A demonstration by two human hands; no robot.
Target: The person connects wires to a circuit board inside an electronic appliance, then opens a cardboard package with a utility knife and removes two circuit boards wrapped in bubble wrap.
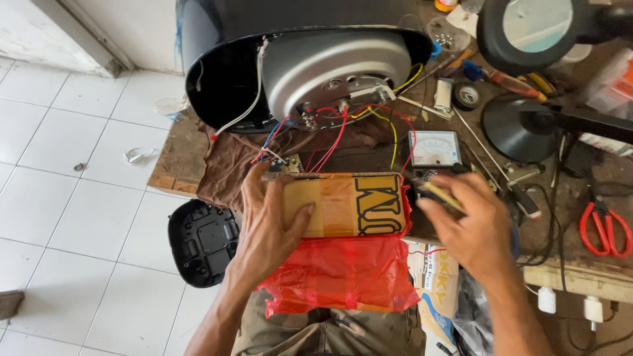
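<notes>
My left hand (267, 227) presses on the left end of a cardboard box (346, 204) half wrapped in a red plastic bag (343, 273), thumb on its top. My right hand (471, 227) hovers at the box's right end, its fingers pinched on a small yellowish tool (438, 196) that is blurred. Behind the box lies an opened black appliance (217, 72) with a silver inner pot shell (336, 66). Red, yellow, blue and white wires (336, 132) run from the shell to a small circuit board (287, 165) just above my left fingers.
An analog multimeter (433, 148) sits right of the wires. A black magnifier lamp (534, 125), red-handled scissors (605, 227), screwdrivers (504, 79) and a tape roll (467, 95) crowd the wooden bench (173, 165). A black plastic base cover (201, 242) lies on the white tiled floor.
</notes>
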